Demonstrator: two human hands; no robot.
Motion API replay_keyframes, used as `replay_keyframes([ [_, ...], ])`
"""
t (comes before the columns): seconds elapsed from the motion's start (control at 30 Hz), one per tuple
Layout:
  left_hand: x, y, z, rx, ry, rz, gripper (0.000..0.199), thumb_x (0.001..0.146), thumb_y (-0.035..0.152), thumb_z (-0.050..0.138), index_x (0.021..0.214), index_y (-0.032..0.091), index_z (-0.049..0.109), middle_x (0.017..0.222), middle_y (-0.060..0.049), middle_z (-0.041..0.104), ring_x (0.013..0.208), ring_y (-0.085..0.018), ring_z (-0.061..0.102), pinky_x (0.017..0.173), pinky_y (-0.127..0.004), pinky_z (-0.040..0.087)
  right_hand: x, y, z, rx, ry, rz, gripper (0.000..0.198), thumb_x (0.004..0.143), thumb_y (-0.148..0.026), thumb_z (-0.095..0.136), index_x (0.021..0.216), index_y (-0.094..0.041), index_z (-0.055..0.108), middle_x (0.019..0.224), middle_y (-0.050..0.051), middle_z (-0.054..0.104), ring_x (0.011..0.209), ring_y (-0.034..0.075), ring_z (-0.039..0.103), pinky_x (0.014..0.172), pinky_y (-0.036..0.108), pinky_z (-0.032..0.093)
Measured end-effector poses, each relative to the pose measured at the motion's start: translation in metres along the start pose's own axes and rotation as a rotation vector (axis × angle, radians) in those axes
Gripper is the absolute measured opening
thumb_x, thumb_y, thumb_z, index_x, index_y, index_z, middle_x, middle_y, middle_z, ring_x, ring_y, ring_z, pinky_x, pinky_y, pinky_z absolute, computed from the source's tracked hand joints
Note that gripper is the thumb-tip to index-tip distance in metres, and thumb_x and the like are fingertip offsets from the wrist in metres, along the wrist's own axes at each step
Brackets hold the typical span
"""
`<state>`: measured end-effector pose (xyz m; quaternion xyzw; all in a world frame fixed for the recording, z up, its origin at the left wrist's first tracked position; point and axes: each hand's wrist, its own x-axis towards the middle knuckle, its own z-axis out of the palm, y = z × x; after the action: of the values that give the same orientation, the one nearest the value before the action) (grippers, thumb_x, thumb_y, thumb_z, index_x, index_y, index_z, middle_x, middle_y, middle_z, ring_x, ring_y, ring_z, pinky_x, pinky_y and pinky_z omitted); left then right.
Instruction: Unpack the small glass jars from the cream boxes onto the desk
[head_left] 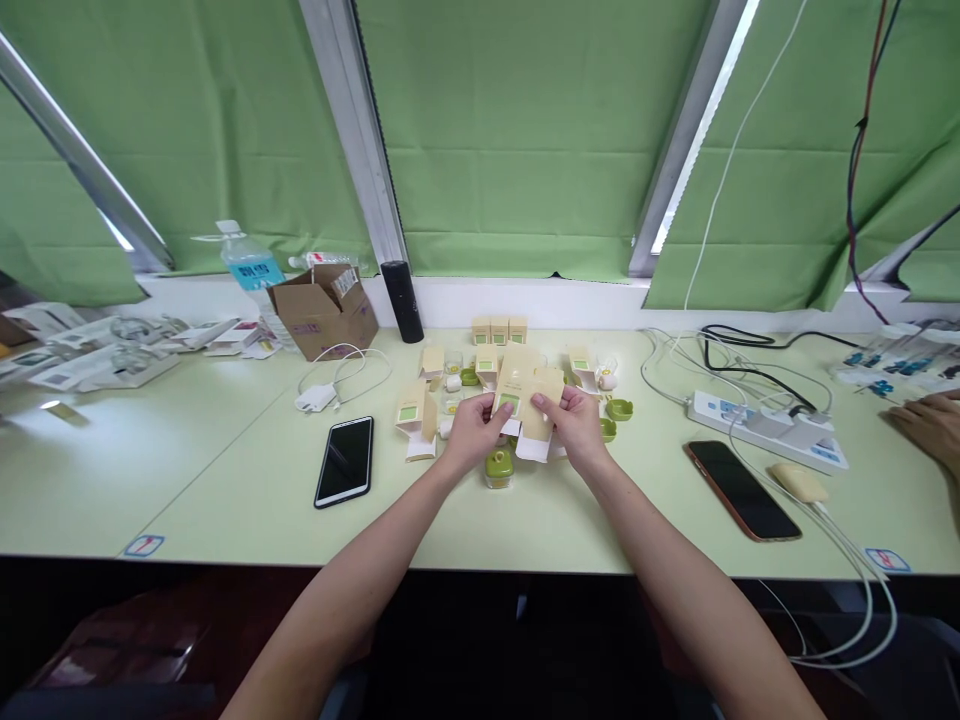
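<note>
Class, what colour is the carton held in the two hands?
The carton is pale yellow with a white flap, best seen in the head view.

Head view | worn on head | faces forward and down | near the table [510, 530], hands [472, 430] mid-frame

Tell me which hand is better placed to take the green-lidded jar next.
Probably the left hand: it is closer to the jar than the right hand. Both hands hold packaging, so the left would first have to let go.
</note>
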<state>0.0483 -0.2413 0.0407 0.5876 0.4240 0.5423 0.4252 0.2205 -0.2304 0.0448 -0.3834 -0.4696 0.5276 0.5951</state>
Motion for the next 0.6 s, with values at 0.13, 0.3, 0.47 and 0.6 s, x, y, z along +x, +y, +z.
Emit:
replay_keyframes([
  [0.13,0.001,0.005,-0.004,0.0,0.093,0.052,0.049,0.076,0.062,0.08,0.065,0.017,0.064,0.059,0.0,0.057,0.057,-0.014,0.052,0.051,-0.026,0.041,-0.003,-0.003,0.004,-0.039,-0.068,0.014,0.055,0.059,-0.056,0.093,0.098,-0.02,0.075,0.067,0.003,0.076,0.051,0.019,0.064,0.044,0.03,0.048],
  [0.3,0.001,0.008,-0.004,-0.072,0.139,0.066,0.044,0.077,0.061,0.08,0.071,0.018,0.069,0.063,-0.001,0.061,0.061,-0.016,0.056,0.052,-0.027,0.043,-0.004,-0.001,0.006,-0.09,-0.073,0.019,0.048,0.059,-0.062,0.09,0.071,-0.022,0.066,0.059,0.0,0.069,0.049,0.016,0.059,0.042,0.026,0.042],
  [0.47,0.002,0.004,-0.001,-0.096,0.134,0.013,0.048,0.074,0.064,0.081,0.073,0.018,0.069,0.065,-0.001,0.063,0.056,-0.014,0.053,0.05,-0.027,0.044,-0.003,0.005,0.004,-0.143,-0.043,-0.03,0.043,0.069,-0.06,0.084,0.076,-0.023,0.062,0.058,-0.003,0.065,0.053,0.017,0.059,0.047,0.028,0.043],
  [0.6,0.004,0.002,-0.001,-0.118,0.192,-0.018,0.051,0.074,0.067,0.08,0.08,0.018,0.071,0.072,-0.003,0.068,0.06,-0.014,0.057,0.052,-0.027,0.048,-0.011,0.006,0.008,-0.195,-0.019,-0.159,0.047,0.08,-0.045,0.08,0.115,-0.029,0.053,0.071,-0.006,0.067,0.06,0.017,0.059,0.056,0.028,0.045],
])
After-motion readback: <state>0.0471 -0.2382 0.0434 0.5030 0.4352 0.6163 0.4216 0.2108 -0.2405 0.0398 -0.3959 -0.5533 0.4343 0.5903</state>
